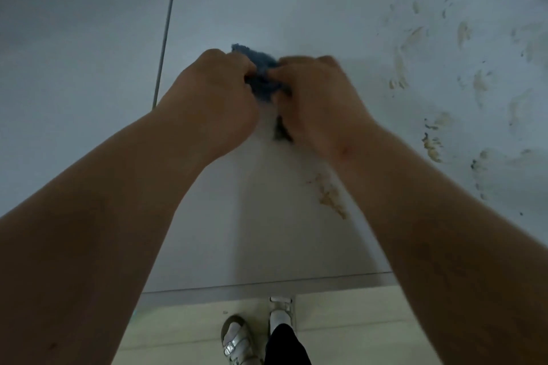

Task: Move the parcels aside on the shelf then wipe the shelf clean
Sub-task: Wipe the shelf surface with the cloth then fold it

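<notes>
You had both hands up over the pale white flat shelf surface (296, 9), close together, almost knuckle to knuckle. Your left hand (213, 92) was curled round one side of a crumpled blue fuzzy cloth (262, 74), and your right hand (317, 101) was curled round the other side, so the cloth sat bunched between the two fists. A tuft of it stuck out above your left knuckles, and a darker bit hung below your right palm. Whether the cloth touched the shelf could not be told; your hands covered that.

Both bare forearms ran in from the bottom corners. Tan smeared stains (415, 38) spread over the right part of the shelf, with a smaller tan streak (332, 198) just under your right wrist. A thin dark seam line (167, 29) ran up the shelf left of your left hand.

The shelf's front edge (267, 284) crossed the lower frame. Below it, a light tiled floor (355, 329), your left foot in a silver strapped sandal with a white sock (237, 341), your other foot in another sandal (280, 314), and a black trouser leg (284, 347).
</notes>
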Demonstrator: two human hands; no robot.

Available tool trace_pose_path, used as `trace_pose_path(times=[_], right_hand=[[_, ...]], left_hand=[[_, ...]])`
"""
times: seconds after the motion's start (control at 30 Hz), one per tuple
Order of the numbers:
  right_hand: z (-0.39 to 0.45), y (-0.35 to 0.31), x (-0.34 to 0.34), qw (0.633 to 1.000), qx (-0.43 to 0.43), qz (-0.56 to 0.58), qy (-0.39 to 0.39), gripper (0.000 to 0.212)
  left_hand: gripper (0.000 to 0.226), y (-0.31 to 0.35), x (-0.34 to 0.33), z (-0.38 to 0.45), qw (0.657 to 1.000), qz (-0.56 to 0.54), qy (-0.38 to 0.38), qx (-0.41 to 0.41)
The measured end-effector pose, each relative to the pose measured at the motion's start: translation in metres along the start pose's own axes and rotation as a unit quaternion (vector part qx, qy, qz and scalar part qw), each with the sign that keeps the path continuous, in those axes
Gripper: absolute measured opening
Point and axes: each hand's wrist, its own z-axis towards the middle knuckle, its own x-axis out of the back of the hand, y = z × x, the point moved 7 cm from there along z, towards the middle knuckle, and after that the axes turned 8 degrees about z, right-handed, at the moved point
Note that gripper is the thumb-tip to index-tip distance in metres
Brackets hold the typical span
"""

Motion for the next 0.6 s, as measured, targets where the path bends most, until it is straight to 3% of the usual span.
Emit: trace_pose_path(times=[0.07,0.13,0.2,0.47,0.53,0.6], right_hand=[[0.014,0.041,0.01,0.994,-0.086,-0.071,-0.013,0.032],[0.019,0.072,0.033,0.982,-0.175,-0.055,0.054,0.026],[0.014,0.072,0.038,0.974,-0.206,-0.054,0.072,0.023],[-0.057,-0.039,0.005,0.996,0.007,0.083,-0.012,0.038],[-0.07,-0.041,0.013,0.994,0.028,0.099,-0.033,0.04],[-0.064,-0.022,0.02,0.997,0.015,0.044,-0.064,0.041]], left_hand=[[0.038,-0.003,-0.001,-0.005,1.0,-0.002,-0.007,0.019],[0.038,-0.004,-0.002,-0.01,1.0,-0.004,-0.01,0.019],[0.039,-0.005,-0.003,-0.014,1.0,-0.002,-0.014,0.016],[0.043,-0.006,-0.001,-0.022,1.0,0.011,0.005,0.003],[0.038,-0.005,-0.004,-0.027,1.0,0.024,-0.015,-0.004],[0.035,0.001,-0.008,-0.036,0.998,0.045,-0.035,-0.021]])
